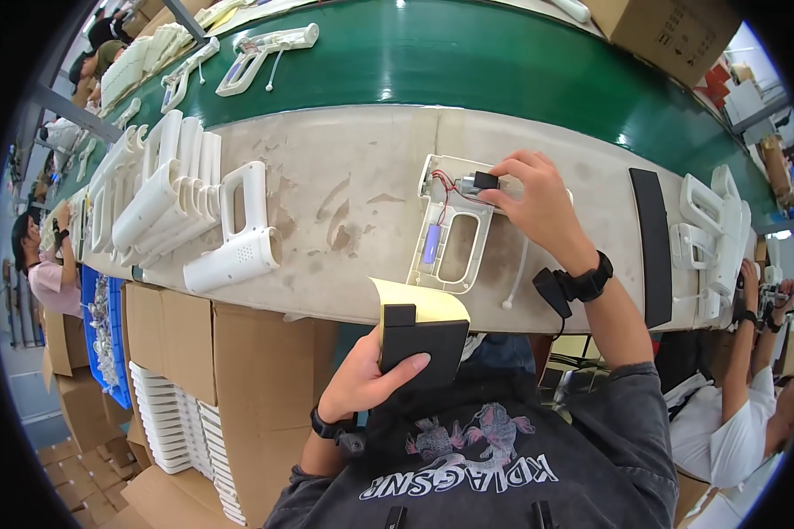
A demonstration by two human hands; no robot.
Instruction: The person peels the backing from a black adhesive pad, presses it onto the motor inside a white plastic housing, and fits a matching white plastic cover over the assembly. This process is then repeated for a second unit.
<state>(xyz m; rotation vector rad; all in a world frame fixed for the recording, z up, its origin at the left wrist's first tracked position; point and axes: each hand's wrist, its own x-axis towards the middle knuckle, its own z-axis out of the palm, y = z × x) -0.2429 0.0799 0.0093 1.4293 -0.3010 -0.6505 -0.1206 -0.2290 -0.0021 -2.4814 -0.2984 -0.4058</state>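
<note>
So the left hand [375,375] has a black pad [437,353] in its grip, thumb flat across the front face, the other fingers mostly hidden behind it; a yellow sheet [423,304] sticks up along the pad's top, curling at one corner, and a small black strip sits at the upper left; all of that is up in front of the person's chest, just off the near edge of the table [353,264].

The right hand [538,189] is over the table, thumb and fingertips narrowed to a pinch on a little black block [485,181]; the block sits right up against a silvery motor [465,186] in the open white shell [454,286]; can't tell if it's stuck on or just touching; red wires [444,182] run beside the motor, and a purple cell [430,244] lies lower in the grip, left of the handle hole; a white cord [522,273] trails on the table to the right.

Around that: a stack of white shells [172,185] on the left, with a single one [243,251] just beside it; a long dark strip [650,247] on the right, then more white parts [715,229]; the green belt [520,70] runs along the far side, carrying more shells [265,57].
</note>
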